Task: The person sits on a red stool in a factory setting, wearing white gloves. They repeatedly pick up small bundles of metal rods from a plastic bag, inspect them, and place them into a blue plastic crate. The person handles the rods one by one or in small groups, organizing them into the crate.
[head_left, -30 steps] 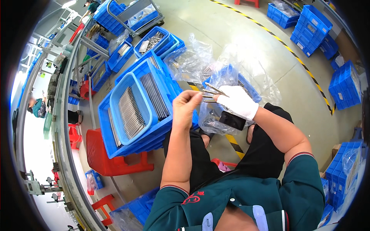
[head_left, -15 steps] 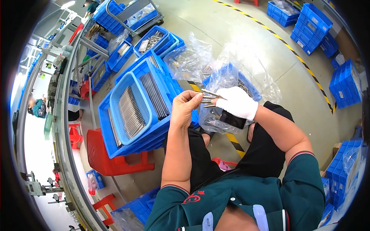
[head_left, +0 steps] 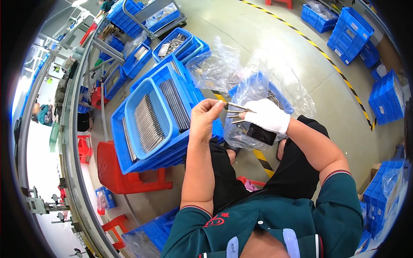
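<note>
My right hand (head_left: pixel 266 115) wears a white glove and grips a small bunch of thin metal pins (head_left: pixel 237 112) that fan out to the left. My bare left hand (head_left: pixel 206 117) pinches the tip of one of those pins between thumb and fingers. Both hands hover above my lap, over a plastic-lined blue bin (head_left: pixel 258 88) of more pins. To the left, stacked blue trays (head_left: pixel 148 118) hold neat rows of the same metal pins.
The trays rest on a red stool (head_left: pixel 124 172). Clear plastic bags (head_left: pixel 217 64) lie on the floor ahead. More blue crates (head_left: pixel 350 30) stand at the far right and back. A conveyor frame (head_left: pixel 64 142) runs along the left, with another person (head_left: pixel 41 114) beyond it.
My left hand has closed in on the pins held by my gloved right hand and now pinches one. Both hands have stayed in about the same place.
</note>
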Demonstrator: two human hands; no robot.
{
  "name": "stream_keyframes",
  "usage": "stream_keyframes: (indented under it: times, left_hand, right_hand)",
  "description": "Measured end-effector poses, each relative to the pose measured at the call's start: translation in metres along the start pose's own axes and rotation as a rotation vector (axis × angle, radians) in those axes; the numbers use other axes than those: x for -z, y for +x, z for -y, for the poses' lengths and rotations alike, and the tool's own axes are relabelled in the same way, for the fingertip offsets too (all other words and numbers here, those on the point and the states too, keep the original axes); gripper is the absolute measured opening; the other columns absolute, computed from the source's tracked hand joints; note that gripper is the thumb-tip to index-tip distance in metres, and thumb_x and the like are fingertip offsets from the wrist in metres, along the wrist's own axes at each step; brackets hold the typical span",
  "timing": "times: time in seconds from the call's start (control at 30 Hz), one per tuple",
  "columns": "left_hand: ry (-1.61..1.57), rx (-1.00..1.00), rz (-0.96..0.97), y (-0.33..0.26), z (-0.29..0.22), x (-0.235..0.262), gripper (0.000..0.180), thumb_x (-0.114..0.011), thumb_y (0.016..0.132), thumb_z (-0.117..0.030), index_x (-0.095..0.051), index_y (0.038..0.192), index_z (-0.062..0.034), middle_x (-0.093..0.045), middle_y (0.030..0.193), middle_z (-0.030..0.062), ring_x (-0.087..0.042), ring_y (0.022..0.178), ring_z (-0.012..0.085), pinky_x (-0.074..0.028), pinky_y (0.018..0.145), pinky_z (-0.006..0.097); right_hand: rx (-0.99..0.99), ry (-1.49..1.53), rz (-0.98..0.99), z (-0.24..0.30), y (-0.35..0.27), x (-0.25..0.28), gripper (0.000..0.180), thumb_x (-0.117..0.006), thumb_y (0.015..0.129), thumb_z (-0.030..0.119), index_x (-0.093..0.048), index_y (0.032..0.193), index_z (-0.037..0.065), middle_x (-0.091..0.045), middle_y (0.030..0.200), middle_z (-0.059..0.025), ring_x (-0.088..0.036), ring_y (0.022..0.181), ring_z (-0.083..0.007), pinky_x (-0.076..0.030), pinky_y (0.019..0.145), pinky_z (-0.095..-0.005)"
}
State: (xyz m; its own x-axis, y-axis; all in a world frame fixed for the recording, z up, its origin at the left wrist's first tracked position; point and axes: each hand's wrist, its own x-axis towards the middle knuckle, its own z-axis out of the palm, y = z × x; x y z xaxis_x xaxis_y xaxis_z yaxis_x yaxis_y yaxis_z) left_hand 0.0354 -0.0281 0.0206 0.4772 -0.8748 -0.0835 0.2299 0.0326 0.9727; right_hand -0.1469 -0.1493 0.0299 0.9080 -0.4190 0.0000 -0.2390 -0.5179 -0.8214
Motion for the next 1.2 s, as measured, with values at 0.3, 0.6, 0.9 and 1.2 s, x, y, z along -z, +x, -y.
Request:
stream_keyframes:
  times: [0.3, 0.6, 0.9, 1.2]
  left_hand:
    - [0.075, 0.054, 0.101, -0.005, -0.004, -0.003, 0.02, -0.072, 0.079, -0.015, -0.066, 0.088, 0.0012, -0.063, 0.077, 0.0024, -0.054, 0.07, 0.008, -0.041, 0.065, 0.023]
    - [0.058, 0.022, 0.126, -0.009, -0.003, -0.004, 0.018, -0.073, 0.077, -0.014, -0.066, 0.082, 0.0004, -0.061, 0.073, 0.0005, -0.053, 0.068, 0.0073, -0.041, 0.065, 0.022]
    - [0.259, -0.104, -0.095, -0.009, 0.014, 0.0, 0.021, -0.066, 0.083, -0.017, -0.065, 0.087, 0.0032, -0.061, 0.078, 0.0015, -0.053, 0.073, 0.0084, -0.044, 0.067, 0.025]
    - [0.672, -0.198, -0.004, -0.013, 0.026, -0.012, 0.026, -0.069, 0.076, -0.024, -0.066, 0.077, 0.0019, -0.065, 0.074, 0.0179, -0.064, 0.072, 0.0293, -0.048, 0.064, 0.037]
  right_hand:
    - [-0.051, 0.032, 0.099, 0.005, -0.001, 0.0, 0.033, -0.057, 0.087, 0.036, -0.061, 0.085, 0.003, -0.058, 0.067, -0.0129, -0.059, 0.06, -0.0235, -0.047, 0.058, -0.0347]
    - [-0.107, 0.102, 0.091, 0.013, -0.002, -0.009, 0.029, -0.059, 0.086, 0.029, -0.061, 0.087, 0.001, -0.058, 0.068, -0.0109, -0.052, 0.063, -0.018, -0.043, 0.061, -0.0324]
    - [-0.277, 0.371, 0.041, 0.022, 0.011, 0.029, 0.024, -0.059, 0.087, 0.023, -0.062, 0.093, 0.0, -0.051, 0.065, 0.0011, -0.045, 0.063, -0.0083, -0.038, 0.057, -0.0253]
    - [0.034, 0.242, 0.451, 0.154, 0.115, -0.034, 0.016, -0.058, 0.085, 0.02, -0.055, 0.081, 0.004, -0.046, 0.061, 0.0035, -0.042, 0.055, -0.0078, -0.035, 0.05, -0.0256]
